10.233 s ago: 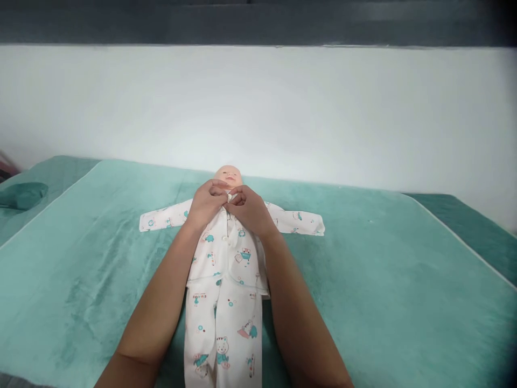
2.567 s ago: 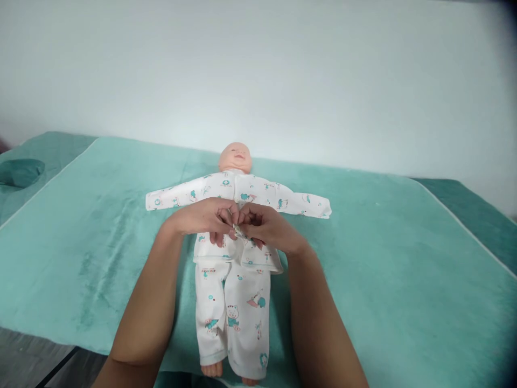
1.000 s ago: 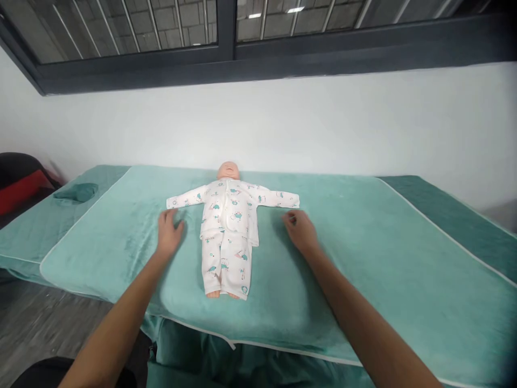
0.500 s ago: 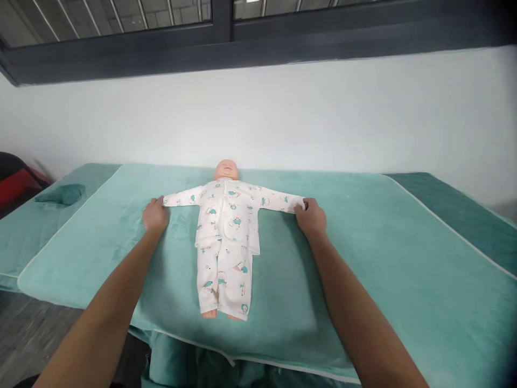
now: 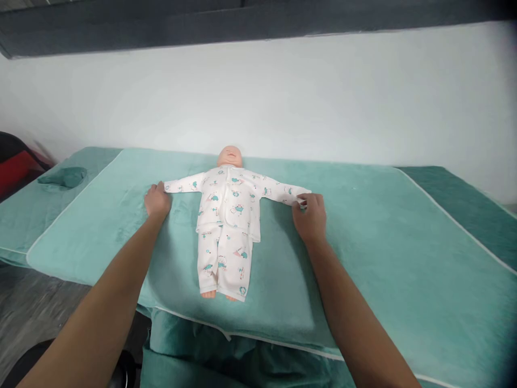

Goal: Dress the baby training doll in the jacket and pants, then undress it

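A baby doll [image 5: 230, 156] lies on its back with its head toward the wall. It wears a white printed long-sleeved top [image 5: 230, 199] and matching trousers [image 5: 224, 261], with its feet showing below the hems. Both sleeves are stretched out sideways. My left hand [image 5: 157, 200] is closed on the cuff of the sleeve at the left. At the other side my right hand [image 5: 309, 216] pinches the edge of the right-hand sleeve near its cuff. No doll hands show beyond the cuffs.
The doll rests on a green padded bed [image 5: 383, 258] with a face hole [image 5: 62, 178] at its left end. Behind it rises a white wall [image 5: 258, 97] under a dark window frame [image 5: 161, 27]. A red and black object [image 5: 16, 170] stands at far left.
The view has tipped down, so less of the window shows. My right-hand fingers have shifted on the sleeve, whose end now sticks up a little. My left hand keeps its hold.
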### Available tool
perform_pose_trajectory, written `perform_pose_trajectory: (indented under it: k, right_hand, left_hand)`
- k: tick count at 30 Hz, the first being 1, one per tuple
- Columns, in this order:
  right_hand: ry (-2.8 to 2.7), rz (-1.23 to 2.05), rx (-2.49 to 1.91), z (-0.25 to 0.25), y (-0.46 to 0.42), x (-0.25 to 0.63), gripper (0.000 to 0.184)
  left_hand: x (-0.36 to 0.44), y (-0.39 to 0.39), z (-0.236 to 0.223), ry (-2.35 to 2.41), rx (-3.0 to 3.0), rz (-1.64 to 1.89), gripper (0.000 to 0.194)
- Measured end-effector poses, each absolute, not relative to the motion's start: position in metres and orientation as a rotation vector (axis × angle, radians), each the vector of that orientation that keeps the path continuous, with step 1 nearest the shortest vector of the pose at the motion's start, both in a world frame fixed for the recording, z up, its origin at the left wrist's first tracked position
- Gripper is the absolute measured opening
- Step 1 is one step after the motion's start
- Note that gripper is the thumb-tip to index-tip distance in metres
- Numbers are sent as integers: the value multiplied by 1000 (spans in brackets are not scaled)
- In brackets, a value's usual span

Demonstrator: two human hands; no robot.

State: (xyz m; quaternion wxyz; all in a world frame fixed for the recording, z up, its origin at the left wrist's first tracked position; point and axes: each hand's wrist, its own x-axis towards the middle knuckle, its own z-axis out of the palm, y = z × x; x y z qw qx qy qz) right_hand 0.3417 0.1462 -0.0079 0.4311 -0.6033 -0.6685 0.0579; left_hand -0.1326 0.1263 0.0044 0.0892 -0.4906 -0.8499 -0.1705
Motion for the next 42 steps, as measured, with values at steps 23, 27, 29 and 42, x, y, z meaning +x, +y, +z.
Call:
perform_pose_trajectory:
  k: [23,27,29,42]
  right_hand:
    - [-2408,31,-1122,31,-87,172,14]
    - [-2278,153,-1091,37,-101,156,13]
    - [-2210,209,-1101,35,-111,149,16]
    - [-1948,711,-882,81,-127,190,34]
  left_hand:
    - [-143,130,-5,-2550,-1334,-871,47]
    - [-144,131,-6,-2545,-1346,-889,43]
    - [-144,132,-6,-2538,-1349,-893,41]
    - [-143,132,-5,-2540,-1345,-875,37]
